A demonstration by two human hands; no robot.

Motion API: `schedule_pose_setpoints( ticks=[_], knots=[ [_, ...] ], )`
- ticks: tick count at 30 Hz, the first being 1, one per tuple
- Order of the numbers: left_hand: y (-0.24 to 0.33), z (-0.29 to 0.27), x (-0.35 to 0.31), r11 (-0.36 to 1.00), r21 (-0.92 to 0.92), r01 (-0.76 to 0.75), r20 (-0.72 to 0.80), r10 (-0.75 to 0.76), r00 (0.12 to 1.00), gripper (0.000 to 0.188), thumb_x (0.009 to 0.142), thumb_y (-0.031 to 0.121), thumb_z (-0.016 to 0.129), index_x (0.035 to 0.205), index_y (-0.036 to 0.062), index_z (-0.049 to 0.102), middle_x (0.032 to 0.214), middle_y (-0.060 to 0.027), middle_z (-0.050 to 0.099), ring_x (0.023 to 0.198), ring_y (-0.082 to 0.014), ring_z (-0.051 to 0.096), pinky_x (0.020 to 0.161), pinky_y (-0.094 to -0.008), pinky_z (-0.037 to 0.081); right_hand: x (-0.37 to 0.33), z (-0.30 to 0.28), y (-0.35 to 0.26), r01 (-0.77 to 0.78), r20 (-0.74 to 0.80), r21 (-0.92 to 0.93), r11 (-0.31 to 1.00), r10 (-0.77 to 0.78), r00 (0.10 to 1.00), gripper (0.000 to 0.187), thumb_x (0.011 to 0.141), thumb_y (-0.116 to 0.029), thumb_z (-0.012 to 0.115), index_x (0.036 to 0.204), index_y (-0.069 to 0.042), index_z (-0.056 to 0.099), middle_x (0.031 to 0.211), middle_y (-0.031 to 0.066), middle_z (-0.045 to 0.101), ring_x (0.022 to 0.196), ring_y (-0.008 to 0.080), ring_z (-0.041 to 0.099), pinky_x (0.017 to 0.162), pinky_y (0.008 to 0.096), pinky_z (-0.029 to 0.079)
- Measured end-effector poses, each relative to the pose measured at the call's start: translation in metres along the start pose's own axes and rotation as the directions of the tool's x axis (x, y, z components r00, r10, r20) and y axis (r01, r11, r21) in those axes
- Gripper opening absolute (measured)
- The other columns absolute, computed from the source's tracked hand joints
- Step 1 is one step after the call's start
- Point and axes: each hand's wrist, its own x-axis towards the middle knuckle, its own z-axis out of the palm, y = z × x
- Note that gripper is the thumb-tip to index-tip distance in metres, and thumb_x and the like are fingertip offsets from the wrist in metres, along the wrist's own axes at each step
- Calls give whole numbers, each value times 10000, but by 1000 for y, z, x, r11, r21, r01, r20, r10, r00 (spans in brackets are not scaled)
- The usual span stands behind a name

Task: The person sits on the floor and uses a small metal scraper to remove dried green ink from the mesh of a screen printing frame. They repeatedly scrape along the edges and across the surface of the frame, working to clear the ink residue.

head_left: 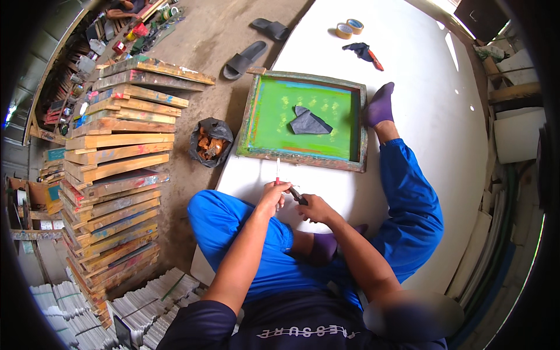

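Observation:
In my left hand (273, 195) is a slim tool with a red handle and a pale shaft (278, 167), like a screwdriver, pointing away from me. My right hand (315, 209) is closed round a dark-handled tool (298, 195), whose tip meets the left fingers; its exact kind is unclear. Just beyond both hands lies a wooden screen-printing frame (303, 159) with paint-stained edges. Its green mesh (268, 131) bears yellowish marks, and a folded dark grey cloth (310, 123) rests on it.
Under the frame spreads a white board (408, 70). Tape rolls (344, 30) and a red-handled cutter (375, 60) beside dark cloth lie at its far side. Leftward are sandals (245, 60), a black bag (211, 142) and stacked wooden frames (122, 157). My purple-socked foot (380, 105) is by the frame's right side.

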Motion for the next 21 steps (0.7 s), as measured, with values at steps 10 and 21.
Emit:
schedule_pose_setpoints(
  ticks=[10, 21],
  knots=[
    [-15, 4, 14, 885, 447, -129, -346, 304, 887, 352, 831, 345, 792, 773, 17, 680, 679, -80, 681, 625, -198, 637, 630, -369, 500, -5, -43, 12, -82, -120, 322, 943, 126, 985, 309, 968, -250, 630, 1078, 31, 562, 901, 111, 649, 748, 199, 675, 589, 347, 560],
    [-24, 14, 21, 769, 595, -234, -163, 401, 902, 387, 823, 373, 772, 774, -2, 687, 680, -146, 682, 631, -275, 661, 638, -411, 499, -15, -111, 3, -202, -180, 387, 900, 289, 940, 308, 978, -227, 592, 1013, 77, 563, 777, 140, 604, 641, 267, 682, 432, 417, 551]
  ],
)
